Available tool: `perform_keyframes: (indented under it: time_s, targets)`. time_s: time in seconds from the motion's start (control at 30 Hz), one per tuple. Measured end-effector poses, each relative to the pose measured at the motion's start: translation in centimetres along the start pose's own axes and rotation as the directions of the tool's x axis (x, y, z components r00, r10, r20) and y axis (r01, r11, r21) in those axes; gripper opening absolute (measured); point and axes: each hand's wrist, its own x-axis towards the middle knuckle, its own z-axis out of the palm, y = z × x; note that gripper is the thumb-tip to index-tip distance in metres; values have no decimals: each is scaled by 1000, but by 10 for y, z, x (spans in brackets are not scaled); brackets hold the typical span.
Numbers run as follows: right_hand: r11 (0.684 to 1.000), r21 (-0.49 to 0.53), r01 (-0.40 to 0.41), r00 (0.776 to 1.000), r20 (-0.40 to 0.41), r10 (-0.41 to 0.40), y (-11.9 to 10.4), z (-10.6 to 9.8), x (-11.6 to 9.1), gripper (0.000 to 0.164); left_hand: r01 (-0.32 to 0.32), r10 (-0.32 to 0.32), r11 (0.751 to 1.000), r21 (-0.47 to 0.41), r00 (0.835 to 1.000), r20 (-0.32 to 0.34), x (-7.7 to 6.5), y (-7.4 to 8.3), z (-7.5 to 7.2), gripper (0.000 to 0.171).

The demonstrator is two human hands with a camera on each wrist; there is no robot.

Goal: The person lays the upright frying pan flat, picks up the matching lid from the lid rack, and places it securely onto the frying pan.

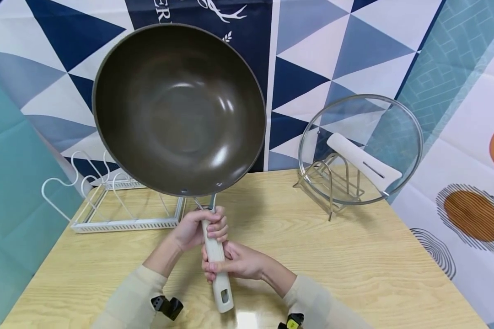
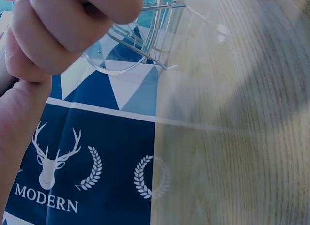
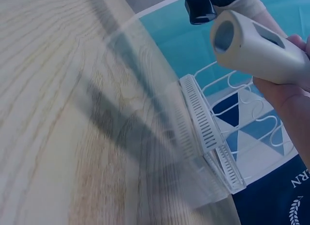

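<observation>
A large dark wok [image 1: 181,109] is held up above the table, its brown inside facing the head camera. Its pale handle [image 1: 220,283] points down toward the person. The left hand [image 1: 203,226] grips the handle near the pan, fingers wrapped round it. Lower on the same handle, the right hand [image 1: 234,260] holds on with its thumb across the front. In the right wrist view the hollow end of the handle [image 3: 261,48] sticks out past the hand. Curled fingers of the left hand [image 2: 63,31] fill the top left of the left wrist view.
A white wire rack [image 1: 125,225] stands at the left of the wooden table [image 1: 313,256], partly behind the wok. To the right, a glass lid [image 1: 407,137] with a white handle leans in a metal stand [image 1: 331,192]. Patterned cloth [image 1: 304,59] covers the back wall.
</observation>
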Motion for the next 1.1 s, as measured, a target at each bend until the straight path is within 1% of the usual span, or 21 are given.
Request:
perform_keyframes:
  time_s: [0.13,0.27,0.33,0.43,0.5,0.57,0.63,0.77,0.87,0.93,1.0,1.1]
  targets:
    - [1000,18,23,1000,-5,-23,-1,2,-1,13,16,-15,1000,23,999,-46,2,2,2,23]
    - [999,5,54,998,-46,-53,3,5,-4,17,48,-42,998,47,990,-132,4,2,6,24]
    - [997,-10,71,995,-70,-72,5,6,-4,19,67,-57,996,50,981,-188,5,2,9,23]
    - [995,-34,98,989,-106,-101,7,7,-6,19,95,-81,995,42,960,-269,9,3,14,21]
    - [990,-59,127,985,-113,-133,8,8,-7,19,109,-94,993,33,948,-304,11,3,18,21]
    - [985,-78,157,980,-113,-165,8,10,-10,19,119,-107,993,18,942,-317,12,4,22,20]
    - [976,-105,190,974,-105,-201,9,13,-13,24,133,-124,991,8,941,-316,13,4,26,18]
    - [962,-167,216,966,-108,-235,7,16,-17,37,157,-136,987,41,935,-327,12,6,33,18]
    - [951,-226,213,961,-126,-246,4,15,-20,37,153,-107,983,100,925,-365,13,8,37,24]
    - [946,-245,210,958,-141,-250,3,14,-21,37,142,-83,981,132,923,-377,14,8,38,26]
    - [951,-231,206,959,-146,-243,1,14,-22,37,126,-63,981,150,929,-366,15,8,37,26]
    - [963,-189,191,966,-137,-218,0,14,-23,39,100,-51,984,147,952,-302,14,5,33,22]
